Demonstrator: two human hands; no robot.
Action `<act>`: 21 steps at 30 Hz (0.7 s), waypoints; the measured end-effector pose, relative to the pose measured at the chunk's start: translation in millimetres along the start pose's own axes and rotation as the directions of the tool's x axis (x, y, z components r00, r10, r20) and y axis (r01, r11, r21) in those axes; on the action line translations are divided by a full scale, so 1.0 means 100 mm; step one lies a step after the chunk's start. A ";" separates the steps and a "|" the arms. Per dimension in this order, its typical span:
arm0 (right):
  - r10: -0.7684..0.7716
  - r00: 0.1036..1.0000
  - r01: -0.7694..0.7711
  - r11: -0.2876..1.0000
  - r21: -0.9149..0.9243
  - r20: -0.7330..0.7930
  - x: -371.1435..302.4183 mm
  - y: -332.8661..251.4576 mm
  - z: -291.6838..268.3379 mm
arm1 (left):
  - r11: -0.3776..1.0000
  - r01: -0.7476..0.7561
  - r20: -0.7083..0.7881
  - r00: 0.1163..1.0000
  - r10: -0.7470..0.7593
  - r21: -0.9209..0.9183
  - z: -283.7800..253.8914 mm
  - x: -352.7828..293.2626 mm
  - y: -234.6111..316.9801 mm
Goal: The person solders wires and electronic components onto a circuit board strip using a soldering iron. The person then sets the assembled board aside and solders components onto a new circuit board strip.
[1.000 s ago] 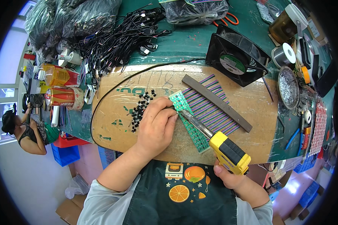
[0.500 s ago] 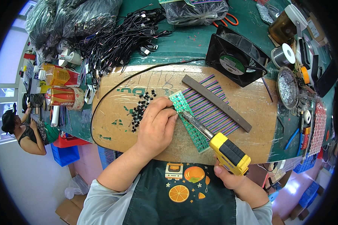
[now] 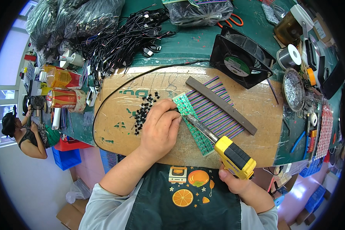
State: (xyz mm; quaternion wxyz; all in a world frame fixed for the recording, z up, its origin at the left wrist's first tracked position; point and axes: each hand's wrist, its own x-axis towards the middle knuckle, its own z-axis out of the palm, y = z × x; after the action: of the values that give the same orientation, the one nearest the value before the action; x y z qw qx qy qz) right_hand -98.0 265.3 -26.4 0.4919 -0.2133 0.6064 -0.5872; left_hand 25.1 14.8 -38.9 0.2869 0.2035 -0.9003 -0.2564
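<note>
My right hand (image 3: 234, 181) is wrapped round the grip of a yellow and black soldering gun (image 3: 234, 155). Its metal tip slants up and left onto a long green circuit board panel (image 3: 198, 135). At the panel's left edge, close to the tip, the fingers of my left hand (image 3: 161, 124) are pinched together; what they hold is hidden. Rows of multicoloured ribbon wires (image 3: 207, 108) run from the board's right side, with a dark flat bar (image 3: 222, 105) lying across them. Left of my left hand lies a pile of small black components (image 3: 142, 111).
A brown board (image 3: 119, 92) covers the near tabletop, crossed by a black cable (image 3: 132, 78). Behind stand a black fan (image 3: 239, 57) and a heap of black cables (image 3: 130, 38). A solder spool (image 3: 289, 57) and metal dish (image 3: 294, 90) sit right. Another person (image 3: 28, 134) sits far left.
Hardly anything differs. The soldering gun's tip and my hands stay at nearly the same spot on the board.
</note>
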 end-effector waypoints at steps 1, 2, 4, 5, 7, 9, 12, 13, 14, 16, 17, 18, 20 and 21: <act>0.000 1.000 0.000 1.000 0.000 -0.001 0.00 0.00 0.00 | 1.000 0.001 0.000 1.000 -0.001 0.001 0.00 0.00 0.00; 0.002 1.000 -0.002 1.000 0.007 0.005 0.00 -0.01 0.00 | 1.000 0.001 0.000 1.000 -0.001 0.002 0.00 0.00 0.00; 0.003 1.000 -0.004 1.000 0.015 0.011 -0.01 0.00 -0.01 | 1.000 0.003 -0.001 1.000 -0.003 0.002 0.00 0.00 0.01; 0.031 0.999 -0.031 0.999 0.006 0.013 -0.03 0.01 -0.03 | 1.000 0.003 -0.002 1.000 -0.003 0.001 0.00 0.00 0.01; 0.058 0.998 -0.058 0.998 -0.003 0.015 -0.06 0.04 -0.06 | 1.000 0.000 -0.006 1.000 0.000 0.000 0.00 0.00 0.00; 0.057 0.998 -0.054 0.996 -0.071 0.031 -0.08 0.07 -0.09 | 1.000 0.002 -0.012 1.000 -0.002 -0.007 -0.01 -0.01 0.00; 0.010 0.996 -0.002 0.996 -0.089 0.084 -0.12 0.19 -0.15 | 1.000 0.001 -0.020 1.000 -0.001 0.002 -0.02 -0.01 0.00; -0.025 0.997 0.032 0.994 -0.101 0.075 -0.14 0.26 -0.17 | 1.000 -0.002 -0.020 1.000 0.002 0.013 -0.03 -0.02 0.00; -0.030 0.996 0.038 0.994 -0.098 0.085 -0.14 0.27 -0.17 | 1.000 -0.001 -0.024 1.000 0.001 0.024 -0.04 -0.01 0.01; -0.020 0.999 0.020 1.000 -0.017 0.046 -0.14 0.27 -0.18 | 0.999 0.013 -0.021 1.000 -0.012 0.040 -0.10 -0.01 0.03; -0.038 0.998 0.038 0.999 -0.011 0.041 -0.14 0.31 -0.19 | 0.999 0.033 -0.036 0.999 -0.032 0.025 -0.13 -0.01 0.04; -0.041 0.998 0.041 0.999 -0.008 0.045 -0.13 0.31 -0.18 | 0.999 0.031 -0.037 0.999 -0.030 0.030 -0.17 -0.01 0.01; -0.052 0.998 0.051 0.998 0.031 0.021 -0.12 0.30 -0.17 | 0.983 0.117 -0.089 0.990 -0.105 0.142 -0.32 -0.01 -0.11; -0.053 0.998 0.053 0.998 0.033 0.025 -0.11 0.29 -0.16 | 0.976 0.136 -0.130 0.985 -0.114 0.172 -0.37 -0.01 -0.23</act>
State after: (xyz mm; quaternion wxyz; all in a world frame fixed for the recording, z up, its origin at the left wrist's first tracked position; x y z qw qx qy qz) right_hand -97.7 289.3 -51.6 0.4873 -0.2289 0.5847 -0.6069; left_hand 54.0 -15.5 -26.9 0.3040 0.2998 -0.8864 -0.1788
